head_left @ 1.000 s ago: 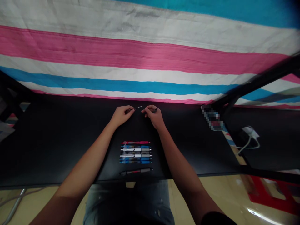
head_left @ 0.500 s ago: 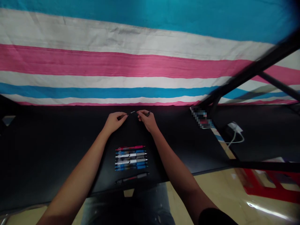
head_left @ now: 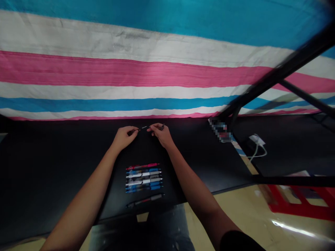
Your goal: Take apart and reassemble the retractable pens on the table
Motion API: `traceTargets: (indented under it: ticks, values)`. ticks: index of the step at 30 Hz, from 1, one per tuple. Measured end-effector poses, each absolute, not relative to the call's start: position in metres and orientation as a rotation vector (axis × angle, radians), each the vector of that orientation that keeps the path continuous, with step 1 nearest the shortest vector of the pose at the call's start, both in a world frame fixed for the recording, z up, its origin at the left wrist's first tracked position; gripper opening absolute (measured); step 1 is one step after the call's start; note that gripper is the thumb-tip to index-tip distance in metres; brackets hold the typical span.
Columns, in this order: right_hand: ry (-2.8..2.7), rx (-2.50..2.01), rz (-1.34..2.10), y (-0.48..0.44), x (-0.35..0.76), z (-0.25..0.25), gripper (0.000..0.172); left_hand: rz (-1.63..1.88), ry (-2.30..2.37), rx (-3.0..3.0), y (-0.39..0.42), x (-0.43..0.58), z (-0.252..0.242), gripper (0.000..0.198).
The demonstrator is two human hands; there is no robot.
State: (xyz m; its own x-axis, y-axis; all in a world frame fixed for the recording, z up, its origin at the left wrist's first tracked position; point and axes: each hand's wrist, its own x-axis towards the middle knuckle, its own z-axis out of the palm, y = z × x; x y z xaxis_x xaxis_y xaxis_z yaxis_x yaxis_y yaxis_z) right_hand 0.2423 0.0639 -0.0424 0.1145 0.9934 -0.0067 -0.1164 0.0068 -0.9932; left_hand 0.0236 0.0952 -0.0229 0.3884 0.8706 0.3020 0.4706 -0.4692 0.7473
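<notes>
Near the back of the black table, my left hand [head_left: 126, 136] pinches a thin pen refill [head_left: 143, 127] with a pale section, which points toward the right hand. My right hand [head_left: 161, 134] is closed around a dark pen barrel [head_left: 162, 127], whose end sticks up behind the fingers. The refill's tip lies close to the right fingertips; whether it has entered the barrel is too small to tell. Between my forearms lies a row of pens: a red pen [head_left: 143, 166] at the top, then several blue and white pens [head_left: 143, 181]. A black-grey pen [head_left: 145, 200] lies apart, nearer the front edge.
The black tabletop [head_left: 65, 167] runs up to a striped cloth [head_left: 104, 73] behind it. A blurred-out flat item [head_left: 220, 130] lies at the right by a black metal frame [head_left: 237, 113]. Farther right are a white plug with cable [head_left: 258, 140] and a red plastic stool [head_left: 300, 205].
My two hands have come closer together, and the gap between the refill and the right fingertips has narrowed. The whole view has shifted slightly. The pens on the table lie as before.
</notes>
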Motion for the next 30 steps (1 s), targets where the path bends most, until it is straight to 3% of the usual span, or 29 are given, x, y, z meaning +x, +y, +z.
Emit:
traceTargets:
  ticks: [15, 30]
  values:
    - [-0.937, -1.155, 1.173, 0.0644, 0.2407, -0.0375, 0.021, 0.919, 1.126, 2.078, 0.0953, 0.0231, -0.0214, 0.024]
    - [-0.983, -1.136, 1.195, 0.0604, 0.2418, -0.0385, 0.025, 0.795, 1.124, 2.297, 0.0925, 0.0226, -0.0218, 0.025]
